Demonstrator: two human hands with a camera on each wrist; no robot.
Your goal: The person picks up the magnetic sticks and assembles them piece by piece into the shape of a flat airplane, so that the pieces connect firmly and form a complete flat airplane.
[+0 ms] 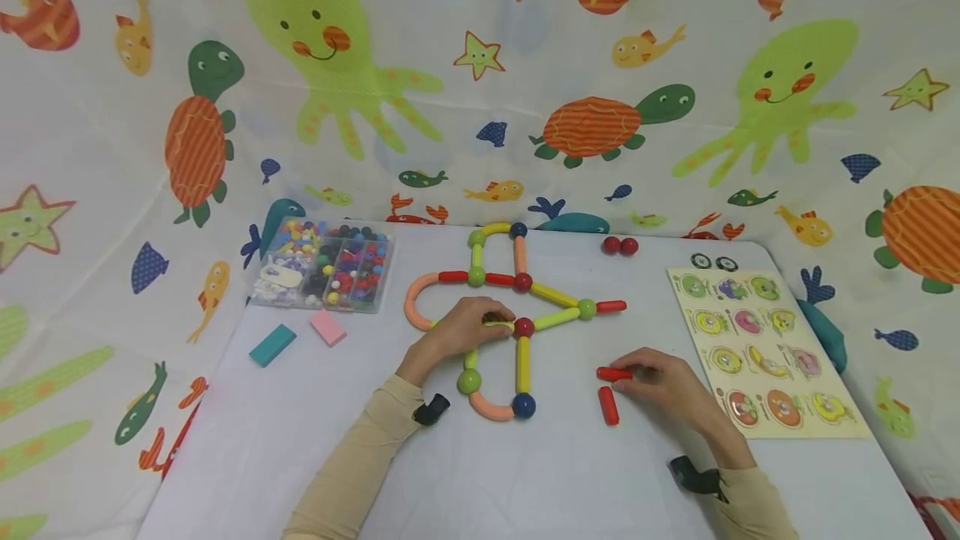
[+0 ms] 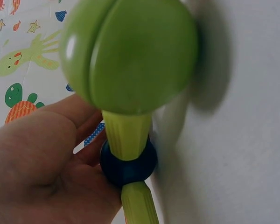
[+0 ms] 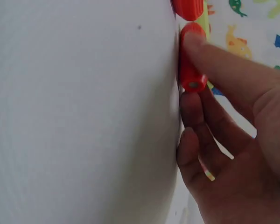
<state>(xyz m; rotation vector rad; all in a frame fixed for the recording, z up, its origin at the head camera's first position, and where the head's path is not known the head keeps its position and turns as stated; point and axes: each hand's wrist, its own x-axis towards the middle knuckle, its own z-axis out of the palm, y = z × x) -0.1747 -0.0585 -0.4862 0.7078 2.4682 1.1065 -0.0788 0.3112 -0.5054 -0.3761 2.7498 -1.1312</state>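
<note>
While the left hand (image 1: 459, 332) pinches a yellow-green rod (image 1: 498, 324) in the rod-and-ball figure (image 1: 517, 307) mid-desk, the right hand (image 1: 663, 386) pinches a short red rod (image 1: 613, 373) lying to its right, near another red rod (image 1: 608, 405).

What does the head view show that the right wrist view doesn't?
Only the head view shows the left hand on the rod-and-ball figure, the bead box, the peg puzzle board and two loose red balls. Only the right wrist view shows the red rod's end face close up. Both show the right hand pinching a red rod on the white table.
</note>
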